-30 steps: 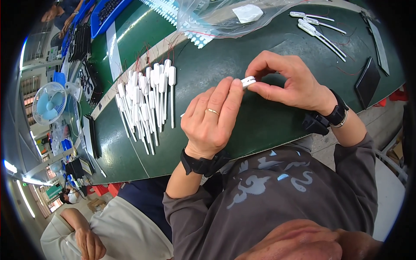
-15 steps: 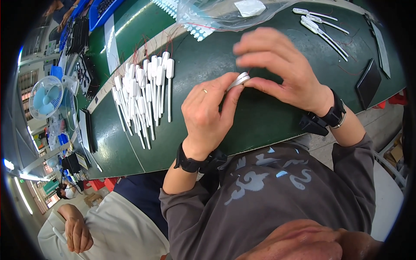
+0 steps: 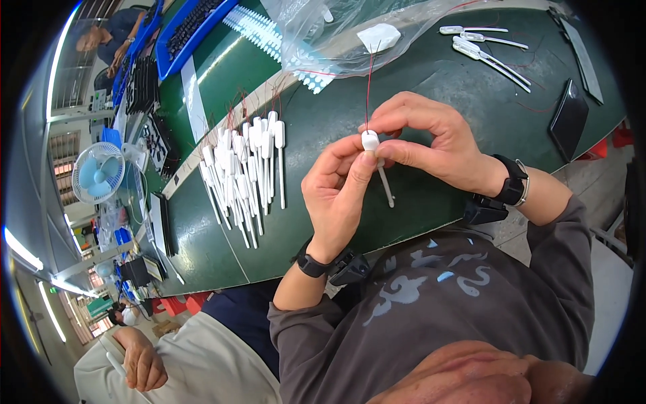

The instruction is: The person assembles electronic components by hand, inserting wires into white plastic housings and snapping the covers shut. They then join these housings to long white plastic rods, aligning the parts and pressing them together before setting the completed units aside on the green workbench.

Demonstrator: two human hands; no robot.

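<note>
Both my hands meet at the head of a white plastic stick [image 3: 370,140], its thin shaft pointing down toward me. From the top of its head a dark red wire [image 3: 369,87] rises straight up. My left hand [image 3: 338,185] grips the head between thumb and fingers. Thumb and fingertips of my right hand [image 3: 434,138] pinch it from the other side. To the left lies a pile of similar white sticks [image 3: 245,168], heads away from me, with thin red wires trailing. At the far right are several narrower white sticks [image 3: 488,50] with looped heads.
A clear plastic bag [image 3: 336,40] and a white dotted sheet [image 3: 269,40] lie at the back. A blue tray [image 3: 165,64] holds black parts. Dark flat panels [image 3: 565,121] are at the right edge. A fan [image 3: 97,172] stands left; another person's hand [image 3: 145,367] is nearby.
The stick has turned from lying sideways between my hands to upright, its shaft and wire now showing. My right fingers came down from above onto its head. The view shifted slightly.
</note>
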